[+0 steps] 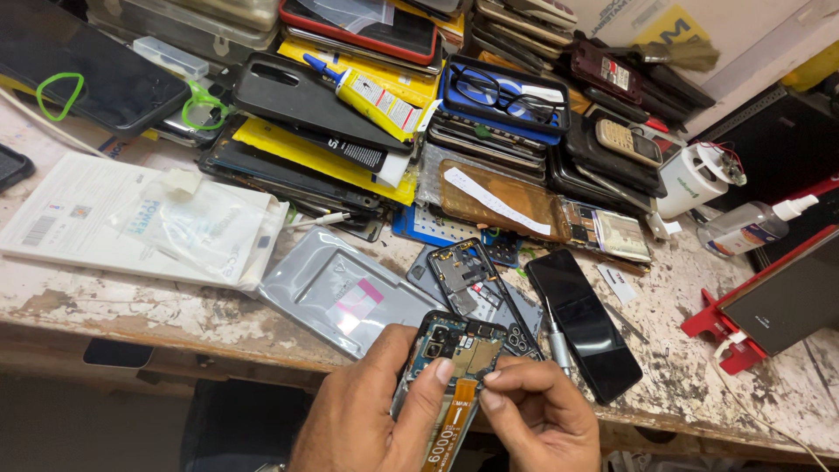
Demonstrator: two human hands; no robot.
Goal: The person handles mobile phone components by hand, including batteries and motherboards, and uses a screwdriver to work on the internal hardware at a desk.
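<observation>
My left hand [371, 411] holds an opened phone [459, 345] with its circuit board and orange flex cable exposed, thumb pressing on its middle. My right hand [542, 415] pinches at the board's lower right edge with fingertips together; whether a small part sits between them I cannot tell. A silver screwdriver [557, 345] lies just beyond the right hand. A black phone frame [468, 280] rests on the bench behind the opened phone, beside a black screen panel [584, 323].
A grey back cover [336, 293] lies left of the phone. Stacks of phones and cases [524, 140] fill the back. A glue tube [371, 94], white packet [131, 218], spray bottle [752, 229], white cup [690, 179] and red stand [743, 336] crowd the worn bench [131, 301].
</observation>
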